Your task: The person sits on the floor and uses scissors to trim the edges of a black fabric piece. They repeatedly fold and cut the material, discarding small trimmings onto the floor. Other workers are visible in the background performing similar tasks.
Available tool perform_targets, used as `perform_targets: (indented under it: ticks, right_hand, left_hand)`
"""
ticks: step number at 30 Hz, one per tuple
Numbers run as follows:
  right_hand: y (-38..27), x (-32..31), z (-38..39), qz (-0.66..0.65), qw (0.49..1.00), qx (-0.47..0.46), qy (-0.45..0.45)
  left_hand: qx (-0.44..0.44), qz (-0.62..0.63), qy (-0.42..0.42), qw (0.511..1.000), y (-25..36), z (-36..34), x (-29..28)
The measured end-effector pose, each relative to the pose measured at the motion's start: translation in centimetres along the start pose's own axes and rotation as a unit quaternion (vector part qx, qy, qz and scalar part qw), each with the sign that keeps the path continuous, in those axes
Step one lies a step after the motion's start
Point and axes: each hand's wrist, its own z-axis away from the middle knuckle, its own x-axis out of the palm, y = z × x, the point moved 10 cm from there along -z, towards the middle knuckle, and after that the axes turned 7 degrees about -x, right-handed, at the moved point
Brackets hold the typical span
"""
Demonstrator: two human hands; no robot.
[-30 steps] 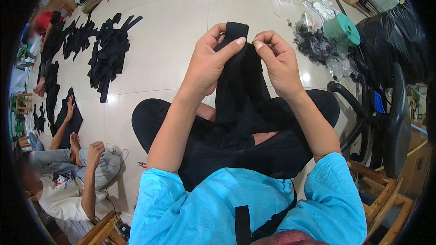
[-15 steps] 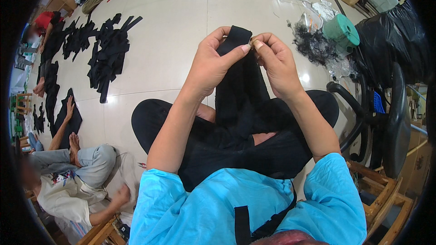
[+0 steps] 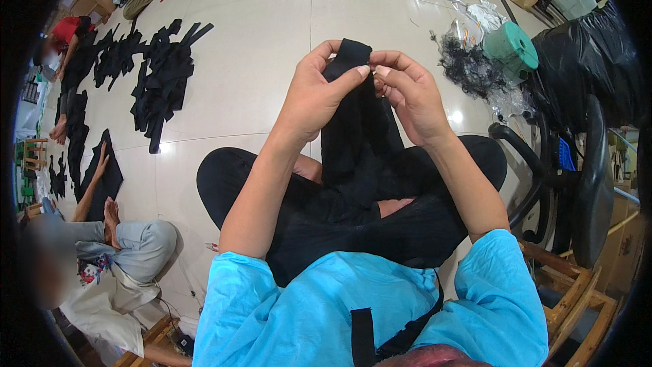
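Observation:
A long piece of black fabric (image 3: 341, 122) hangs over my crossed legs, its upper end folded over and raised in front of me. My left hand (image 3: 307, 92) is closed on that fold, thumb on the near face and fingers behind. At the fold's right edge, my right hand (image 3: 415, 98) is closed in a pinch, its thumb and index finger almost touching the left thumb tip. Whatever sits in that pinch is too small to name.
Black fabric pieces (image 3: 161, 85) lie in piles on the tiled floor at the left. A seated person (image 3: 146, 241) is at lower left, others farther back. At right are tangled black scraps (image 3: 468, 64), a green spool-like container (image 3: 511, 51), a black plastic bag (image 3: 584, 61) and a chair (image 3: 594, 183).
My right fingers have shifted slightly at the fabric's edge, and the fold has moved a little left. The seated person's near arm has lowered; a hand at the top left now lies on dark cloth.

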Motion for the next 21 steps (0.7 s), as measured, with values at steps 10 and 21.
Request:
perform_targets:
  ticks: [10, 21]
  right_hand:
    - [0.3, -0.6, -0.4, 0.064, 0.997, -0.038, 0.004]
    - [-1.3, -1.2, -0.7, 0.244, 0.959, -0.145, 0.015]
  left_hand:
    - [-0.007, 0.026, -0.018, 0.999, 0.1, 0.0, 0.5]
    - [-0.031, -0.131, -0.047, 0.99, -0.8, -0.1, 0.2]
